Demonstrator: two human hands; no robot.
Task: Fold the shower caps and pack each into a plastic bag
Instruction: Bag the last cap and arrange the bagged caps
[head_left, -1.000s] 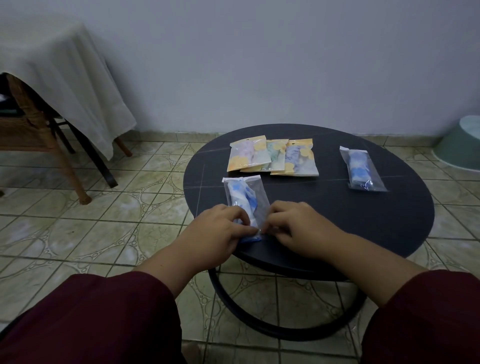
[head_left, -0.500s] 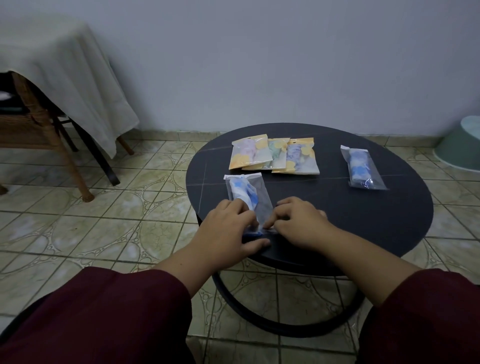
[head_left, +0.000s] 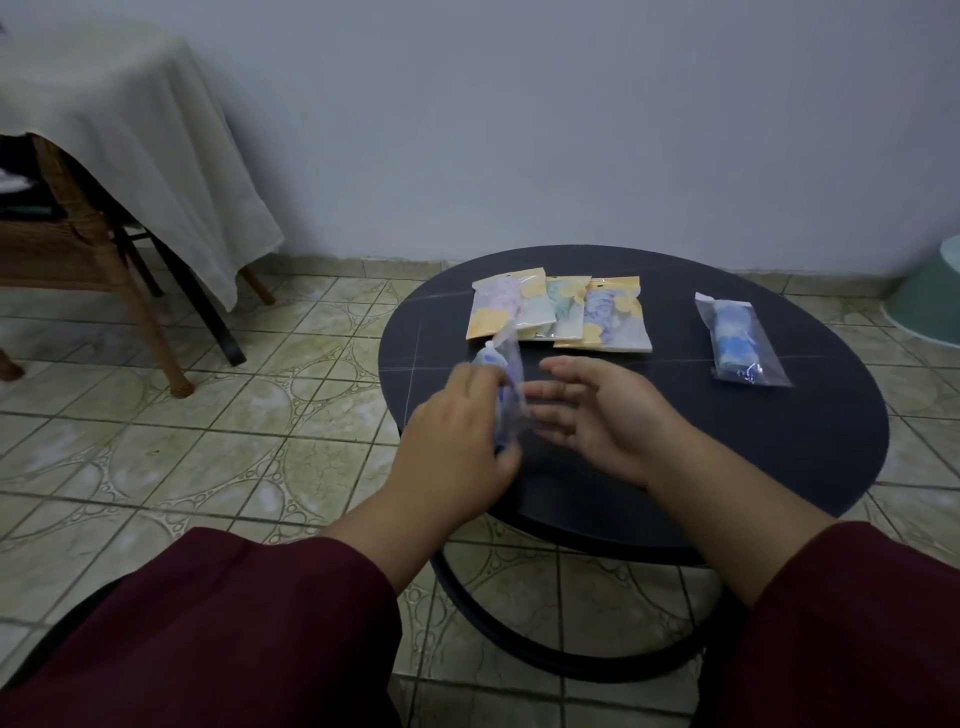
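Head view: blurred clear bag (head_left: 503, 384) with blue cap, upright in left hand (head_left: 457, 441).

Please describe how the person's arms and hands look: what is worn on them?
Both arms wear loose, wide sleeves of dark maroon cloth, plain and without visible markings. The left sleeve and the right sleeve end at the forearm, leaving the wrists bare. The left hand and right hand are bare: no gloves, and no rings, watch or bracelets can be seen, though the image is dim and slightly blurred.

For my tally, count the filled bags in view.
5: three yellow bags overlapping at the table's far middle, one clear bag far right, one bag held in the left hand. None visibly hidden.
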